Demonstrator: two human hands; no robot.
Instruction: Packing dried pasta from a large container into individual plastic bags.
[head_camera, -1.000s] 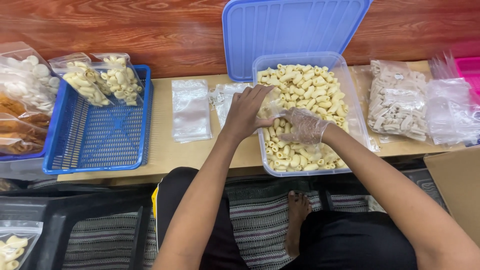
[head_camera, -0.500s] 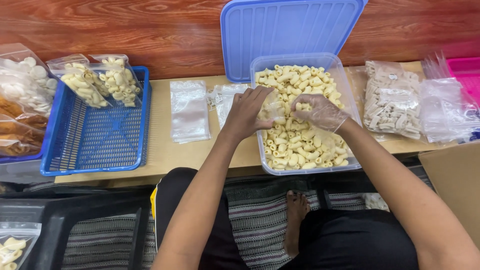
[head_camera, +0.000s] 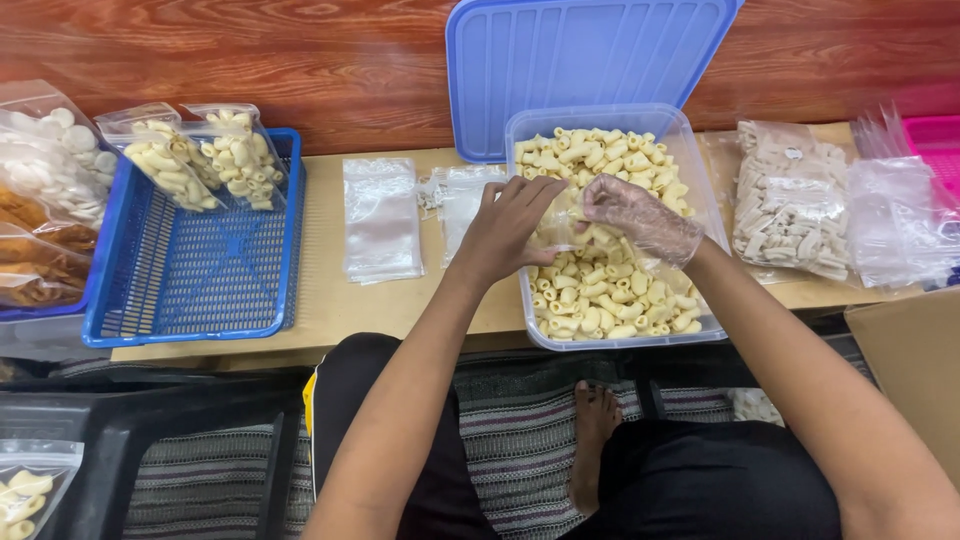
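Two hands fill a small clear bag over a tub of pale pasta-shaped snacks, at a low wooden bench against a red-brown wood wall.

The bare left hand (head_camera: 515, 225) pinches the clear bag (head_camera: 562, 222) by its mouth, above the clear tub (head_camera: 690, 160); the right hand (head_camera: 640, 215) (in a thin plastic glove) is closed on a clutch of snack pieces (head_camera: 600, 290) at the bag's opening. A blue lid (head_camera: 580, 60) leans on the wall behind the tub. On the bench (head_camera: 320, 300) lie empty bags (head_camera: 380, 220) just left of the tub, a blue basket (head_camera: 190, 270) with two filled bags (head_camera: 195, 155) further left, and more packed bags (head_camera: 790, 200) to the right. A striped mat (head_camera: 520, 450) covers the floor below.
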